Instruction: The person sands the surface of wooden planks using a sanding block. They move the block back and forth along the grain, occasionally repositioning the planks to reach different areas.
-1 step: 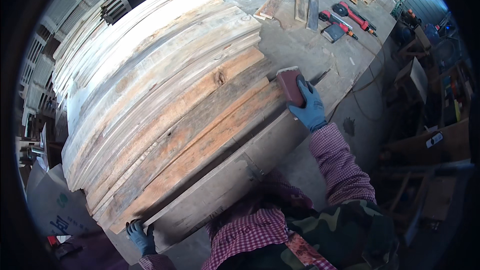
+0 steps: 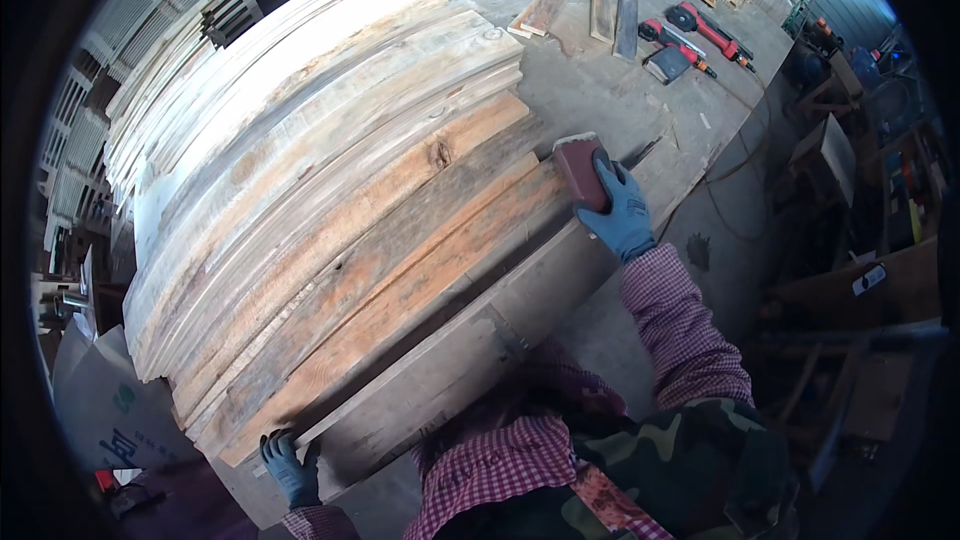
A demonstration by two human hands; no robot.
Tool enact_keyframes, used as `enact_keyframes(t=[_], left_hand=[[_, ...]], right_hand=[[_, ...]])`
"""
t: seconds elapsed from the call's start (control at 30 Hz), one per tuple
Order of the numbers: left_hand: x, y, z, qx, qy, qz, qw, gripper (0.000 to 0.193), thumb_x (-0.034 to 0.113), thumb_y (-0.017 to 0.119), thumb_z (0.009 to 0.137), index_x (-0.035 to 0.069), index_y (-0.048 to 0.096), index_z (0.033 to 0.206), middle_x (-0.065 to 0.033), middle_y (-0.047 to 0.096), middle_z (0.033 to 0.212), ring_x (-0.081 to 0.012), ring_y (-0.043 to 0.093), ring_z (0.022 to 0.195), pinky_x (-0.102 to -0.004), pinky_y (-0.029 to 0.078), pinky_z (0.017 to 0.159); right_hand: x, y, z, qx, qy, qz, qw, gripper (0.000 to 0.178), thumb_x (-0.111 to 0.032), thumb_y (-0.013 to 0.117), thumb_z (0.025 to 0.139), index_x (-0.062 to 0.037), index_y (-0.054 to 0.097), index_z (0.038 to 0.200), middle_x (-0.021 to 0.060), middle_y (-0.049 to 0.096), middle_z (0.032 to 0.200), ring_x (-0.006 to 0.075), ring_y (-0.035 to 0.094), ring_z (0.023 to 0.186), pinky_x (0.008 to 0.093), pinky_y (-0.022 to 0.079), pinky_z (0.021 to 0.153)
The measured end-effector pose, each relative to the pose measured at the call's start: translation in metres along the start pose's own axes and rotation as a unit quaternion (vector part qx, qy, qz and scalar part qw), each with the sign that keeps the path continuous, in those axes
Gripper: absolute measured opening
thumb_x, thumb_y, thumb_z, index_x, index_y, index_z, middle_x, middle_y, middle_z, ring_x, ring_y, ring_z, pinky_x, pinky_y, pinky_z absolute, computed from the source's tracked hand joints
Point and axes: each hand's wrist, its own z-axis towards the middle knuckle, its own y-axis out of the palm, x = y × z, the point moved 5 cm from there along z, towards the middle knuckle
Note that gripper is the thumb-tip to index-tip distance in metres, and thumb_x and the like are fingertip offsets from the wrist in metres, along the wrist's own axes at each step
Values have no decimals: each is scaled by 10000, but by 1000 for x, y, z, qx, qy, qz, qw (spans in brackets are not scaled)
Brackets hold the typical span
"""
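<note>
My right hand (image 2: 624, 210), in a blue glove, is wrapped round a brownish-red sanding block (image 2: 578, 168) at the right end of the nearest planks. At the lower left, my gloved left hand (image 2: 290, 468) is at the left end of a grey wooden board (image 2: 450, 360). Its fingers lie on the board's far side and the thumb on the near side. This board runs between my hands, its wide face turned toward me. A dark gap parts it from the orange-brown plank (image 2: 400, 315) beyond. What lies under the sanding block is hidden.
Many planks (image 2: 330, 145) lie side by side across the worktable (image 2: 570, 90). Two red-and-black power tools (image 2: 708, 32) and loose wood strips (image 2: 601, 0) lie at the far right. A hose (image 2: 745, 165) hangs off the right edge. A pale sack (image 2: 105, 400) stands at left.
My left hand has shifted slightly right and away from me at the board's left end. My right hand and the sanding block look almost unmoved.
</note>
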Motion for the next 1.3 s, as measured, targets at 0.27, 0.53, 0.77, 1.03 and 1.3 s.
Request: enact_keyframes(t=[0.27, 0.53, 0.77, 1.03, 1.3], left_hand=[[112, 27, 54, -70, -67, -19, 995, 474, 218, 770, 634, 149, 634, 1082, -103, 651, 1040, -332, 592, 973, -470, 445, 886], [108, 27, 52, -63, -80, -11, 995, 458, 224, 738, 610, 159, 651, 1055, -103, 656, 941, -335, 611, 893, -457, 468, 831], [104, 28, 51, -29, -59, 10, 998, 445, 274, 746, 607, 157, 663, 1028, -91, 671, 935, -333, 621, 862, -459, 477, 809], [107, 26, 52, -60, -75, 22, 995, 479, 346, 783, 619, 150, 659, 1037, -93, 677, 1001, -331, 620, 905, -463, 470, 828], [106, 29, 56, -46, -61, 5, 997, 419, 248, 719, 615, 144, 648, 1015, -97, 672, 996, -330, 617, 914, -456, 469, 837]], right_hand=[[-17, -3, -2, 9, -14, -175, 984, 881, -492, 755, 715, -212, 416, 1479, 205, 456, 1384, 394, 403, 1294, 510, 320, 1082], [-83, 4, -57, -65, -122, -103, 985, 828, -441, 731, 720, -212, 439, 1460, 231, 443, 1371, 412, 436, 1239, 572, 326, 1040], [31, -31, 23, -35, 64, -195, 978, 766, -469, 685, 781, -266, 431, 1474, 190, 432, 1399, 379, 463, 1238, 473, 425, 1022], [101, -68, 80, -36, 213, -253, 943, 780, -535, 668, 797, -364, 373, 1499, 183, 438, 1423, 382, 438, 1303, 494, 398, 1065], [88, -43, 59, -1, 158, -222, 962, 776, -457, 687, 803, -349, 368, 1503, 193, 431, 1417, 385, 451, 1269, 505, 395, 1046]])
